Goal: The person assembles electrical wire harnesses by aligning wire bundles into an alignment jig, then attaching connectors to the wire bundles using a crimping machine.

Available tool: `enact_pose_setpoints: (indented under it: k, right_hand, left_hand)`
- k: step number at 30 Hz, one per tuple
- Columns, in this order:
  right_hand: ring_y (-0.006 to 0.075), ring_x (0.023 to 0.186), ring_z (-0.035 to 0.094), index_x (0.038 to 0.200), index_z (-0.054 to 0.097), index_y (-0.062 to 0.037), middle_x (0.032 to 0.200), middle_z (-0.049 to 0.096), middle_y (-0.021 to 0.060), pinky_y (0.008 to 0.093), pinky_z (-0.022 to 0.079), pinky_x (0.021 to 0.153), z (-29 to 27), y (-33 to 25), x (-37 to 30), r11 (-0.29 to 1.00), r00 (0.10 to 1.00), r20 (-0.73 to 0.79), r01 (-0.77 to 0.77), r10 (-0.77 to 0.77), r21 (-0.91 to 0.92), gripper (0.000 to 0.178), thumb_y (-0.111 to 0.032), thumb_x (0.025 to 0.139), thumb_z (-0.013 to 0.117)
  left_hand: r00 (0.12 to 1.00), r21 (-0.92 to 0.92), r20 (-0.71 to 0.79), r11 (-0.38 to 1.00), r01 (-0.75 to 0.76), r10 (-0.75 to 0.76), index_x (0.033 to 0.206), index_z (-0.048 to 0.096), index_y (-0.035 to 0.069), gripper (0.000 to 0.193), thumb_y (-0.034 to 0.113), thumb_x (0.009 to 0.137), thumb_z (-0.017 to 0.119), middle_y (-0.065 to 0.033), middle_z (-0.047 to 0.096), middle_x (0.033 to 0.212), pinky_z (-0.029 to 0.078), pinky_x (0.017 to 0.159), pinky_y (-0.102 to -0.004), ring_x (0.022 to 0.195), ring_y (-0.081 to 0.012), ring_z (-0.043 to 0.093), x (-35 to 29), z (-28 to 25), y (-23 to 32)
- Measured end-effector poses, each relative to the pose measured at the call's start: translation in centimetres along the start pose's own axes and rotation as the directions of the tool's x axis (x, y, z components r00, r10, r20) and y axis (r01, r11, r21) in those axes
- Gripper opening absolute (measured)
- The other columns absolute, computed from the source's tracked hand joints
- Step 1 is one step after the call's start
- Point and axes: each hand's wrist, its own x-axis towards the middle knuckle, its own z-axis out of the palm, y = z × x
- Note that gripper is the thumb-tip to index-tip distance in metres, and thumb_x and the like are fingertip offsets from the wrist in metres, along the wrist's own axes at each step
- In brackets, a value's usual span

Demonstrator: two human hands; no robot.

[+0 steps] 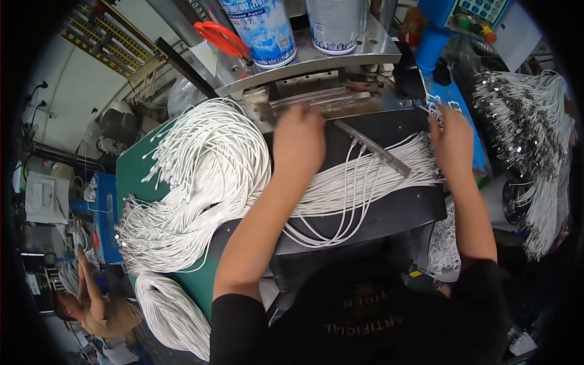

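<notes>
My left hand (pixel 299 139) is at the front of the press, beside its metal mold (pixel 347 103); motion blurs its fingers, so their grip cannot be made out. On the right, my right hand (pixel 453 143) has its fingers bent together by small white plastic pieces (pixel 435 104) at the edge of a blue surface. What lies between those fingertips is too small to name. Between my hands a grey metal bar (pixel 372 148) rests slantwise across a bundle of white cables (pixel 340 188), with a few cables looping down from it.
A large coil of white cables (pixel 213 146) covers the green table (pixel 131 164), with another bundle (pixel 170 313) nearer. Two spray cans (pixel 261 33) and red-handled pliers (pixel 219 39) sit on the press ledge. More cables (pixel 541 140) hang at right. Another person (pixel 97 304) works far left.
</notes>
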Motion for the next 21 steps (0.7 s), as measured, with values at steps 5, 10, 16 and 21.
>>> enact_pose_setpoints:
  k: [5,10,16,21]
  right_hand:
    - [0.0381,0.095,0.065,0.113,0.066,0.0006,0.102,0.067,0.0205,0.0442,0.053,0.082,0.4,-5.1,-3.9,0.941,0.931,0.331,0.038,-0.156,0.336,0.027,-0.018,0.094,0.065]
    - [0.0329,0.098,0.066,0.114,0.067,0.0012,0.106,0.068,0.0199,0.0392,0.051,0.086,6.8,-3.8,0.4,0.832,0.955,0.265,-0.038,-0.133,0.554,0.032,-0.027,0.1,0.06]
    - [0.0365,0.116,0.061,0.122,0.067,-0.0058,0.127,0.065,0.0202,0.0423,0.047,0.099,21.9,-5.6,14.9,0.917,0.93,0.269,0.139,-0.251,0.373,0.05,-0.045,0.091,0.066]
    - [0.0302,0.122,0.057,0.131,0.061,-0.0074,0.134,0.062,0.0161,0.043,0.043,0.105,25.2,-7.9,18.2,0.876,0.873,0.08,0.478,-0.481,0.059,0.047,-0.036,0.094,0.066]
  left_hand:
    - [0.908,-0.522,0.257,0.838,-0.159,0.332,0.097,0.068,0.0,0.014,0.009,0.087,0.066,-0.0165,0.064,0.098,0.05,0.078,-0.044,0.088,-0.0353,0.061,-3.5,-0.7,5.1]
    - [0.968,-0.482,0.086,0.86,-0.166,0.236,0.085,0.066,-0.001,0.012,0.011,0.087,0.064,-0.0181,0.06,0.086,0.048,0.075,-0.0458,0.077,-0.0365,0.058,-3.9,0.2,6.3]
    - [0.979,-0.427,-0.18,0.904,0.01,-0.095,0.078,0.066,-0.002,0.021,0.015,0.09,0.06,-0.0239,0.063,0.083,0.051,0.079,-0.0503,0.081,-0.0426,0.062,6.4,7.5,0.5]
    - [0.977,-0.318,-0.028,0.928,0.192,-0.212,0.071,0.07,-0.001,0.029,0.022,0.088,0.063,-0.0201,0.066,0.068,0.054,0.078,-0.0494,0.069,-0.0422,0.067,6.1,9.3,-5.8]
